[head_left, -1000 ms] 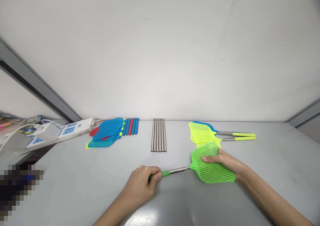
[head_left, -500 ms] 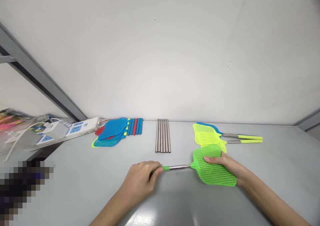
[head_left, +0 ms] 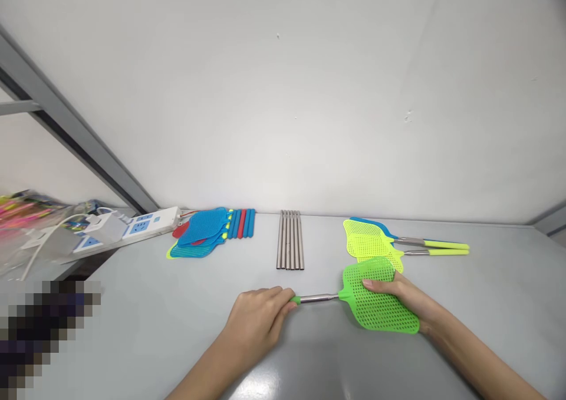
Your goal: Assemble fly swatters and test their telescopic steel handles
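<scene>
A green fly swatter (head_left: 380, 305) with a short metal shaft lies level across the front of the table, held at both ends. My left hand (head_left: 263, 317) is closed around its green grip, most of which the fingers hide. At the other end my right hand (head_left: 409, 297) grips the mesh head, thumb on top and fingers underneath. Just behind that head lie a yellow fly swatter (head_left: 367, 241) and a blue one, partly covered. Several metal rods (head_left: 290, 241) lie side by side beyond my left hand.
On the left, blue swatter heads (head_left: 203, 229) are stacked over red and yellow ones, beside a row of blue and red grips (head_left: 241, 223). A power strip (head_left: 154, 223) with plugs runs along the left edge. A white wall (head_left: 283, 123) closes off the back.
My left hand has slid slightly toward the metal shaft, covering more of the green grip. My right hand keeps its hold on the mesh head. The view has shifted a little.
</scene>
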Action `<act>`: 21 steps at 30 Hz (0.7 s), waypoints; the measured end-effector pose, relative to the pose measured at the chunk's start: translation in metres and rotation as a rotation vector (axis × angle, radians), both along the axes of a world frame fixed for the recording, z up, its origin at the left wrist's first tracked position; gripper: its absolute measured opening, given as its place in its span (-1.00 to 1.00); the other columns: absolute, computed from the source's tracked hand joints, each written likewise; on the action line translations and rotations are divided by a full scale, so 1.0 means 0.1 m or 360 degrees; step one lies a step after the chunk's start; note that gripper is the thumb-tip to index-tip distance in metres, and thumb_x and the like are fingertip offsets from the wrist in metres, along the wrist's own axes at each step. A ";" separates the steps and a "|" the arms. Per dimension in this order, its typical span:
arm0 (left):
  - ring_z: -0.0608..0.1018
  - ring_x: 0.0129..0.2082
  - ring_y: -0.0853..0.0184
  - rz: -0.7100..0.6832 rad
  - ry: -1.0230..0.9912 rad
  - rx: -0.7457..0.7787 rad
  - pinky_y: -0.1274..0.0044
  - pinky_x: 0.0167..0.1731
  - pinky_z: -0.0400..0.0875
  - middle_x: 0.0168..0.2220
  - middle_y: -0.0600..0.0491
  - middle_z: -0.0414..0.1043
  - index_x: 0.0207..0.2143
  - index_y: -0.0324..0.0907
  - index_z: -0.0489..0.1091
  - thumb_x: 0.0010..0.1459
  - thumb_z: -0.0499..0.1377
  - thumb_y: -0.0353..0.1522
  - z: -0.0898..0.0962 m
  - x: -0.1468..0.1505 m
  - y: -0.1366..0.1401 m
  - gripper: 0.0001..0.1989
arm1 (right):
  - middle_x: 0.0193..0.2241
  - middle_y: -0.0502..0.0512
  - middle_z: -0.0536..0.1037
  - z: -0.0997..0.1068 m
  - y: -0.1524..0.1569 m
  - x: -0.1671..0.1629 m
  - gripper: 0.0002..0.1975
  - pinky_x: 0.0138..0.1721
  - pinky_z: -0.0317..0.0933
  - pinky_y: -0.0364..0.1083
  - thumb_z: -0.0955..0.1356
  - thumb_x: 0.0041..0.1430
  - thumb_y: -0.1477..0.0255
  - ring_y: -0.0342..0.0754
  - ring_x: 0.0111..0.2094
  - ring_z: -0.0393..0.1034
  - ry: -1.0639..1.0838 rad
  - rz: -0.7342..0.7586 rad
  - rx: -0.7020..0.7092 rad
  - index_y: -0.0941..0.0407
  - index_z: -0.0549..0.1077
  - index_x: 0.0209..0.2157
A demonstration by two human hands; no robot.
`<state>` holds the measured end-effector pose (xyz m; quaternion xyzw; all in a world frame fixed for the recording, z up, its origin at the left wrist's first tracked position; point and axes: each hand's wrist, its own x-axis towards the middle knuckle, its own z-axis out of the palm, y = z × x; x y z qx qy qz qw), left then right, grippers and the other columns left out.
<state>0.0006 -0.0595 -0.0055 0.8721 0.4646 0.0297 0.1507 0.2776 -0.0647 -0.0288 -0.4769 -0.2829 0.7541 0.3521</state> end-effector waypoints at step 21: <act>0.42 -0.49 0.39 0.0030 -0.0066 -0.0107 0.59 -0.53 0.05 -0.50 0.15 0.37 -0.38 -0.09 0.30 0.23 -0.24 -0.34 0.04 0.04 -0.04 -0.66 | -0.41 0.09 0.49 -0.02 0.00 0.04 -0.77 -0.34 0.30 0.00 0.40 -0.07 0.43 0.03 -0.35 0.41 -0.0023 0.0014 0.0053 0.17 0.37 -0.31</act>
